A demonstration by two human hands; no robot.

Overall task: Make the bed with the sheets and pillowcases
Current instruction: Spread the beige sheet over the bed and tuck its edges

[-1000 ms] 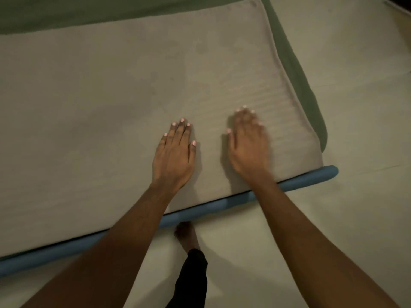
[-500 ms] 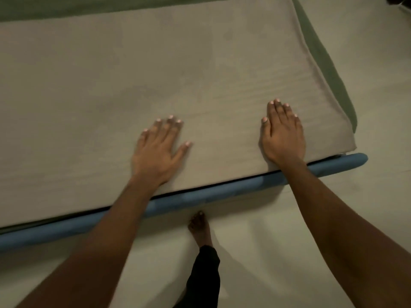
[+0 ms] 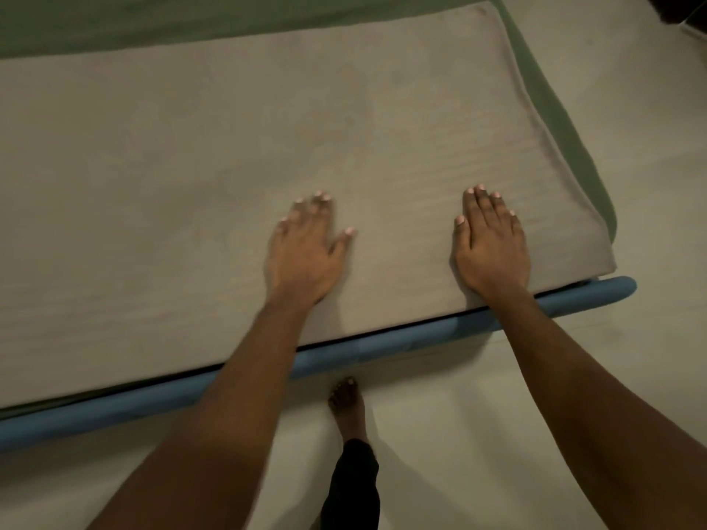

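A beige-grey sheet (image 3: 191, 177) lies spread flat over a low bed and fills most of the head view. A green sheet (image 3: 551, 120) shows beneath it along the far and right edges. My left hand (image 3: 304, 252) lies flat on the beige sheet near its front edge, fingers straight and slightly spread. My right hand (image 3: 491, 242) presses flat on the same sheet close to the front right corner, fingers together. Neither hand holds anything.
A blue padded bed rail (image 3: 382, 348) runs along the front of the bed below my forearms. My bare foot (image 3: 348, 407) and a dark trouser leg stand on the pale floor (image 3: 478, 434) next to the rail. Something dark sits at the top right corner (image 3: 681, 7).
My hands slid apart across the sheet, the right one toward the front right corner. In the last half second the left hand's fingers moved a little to the right.
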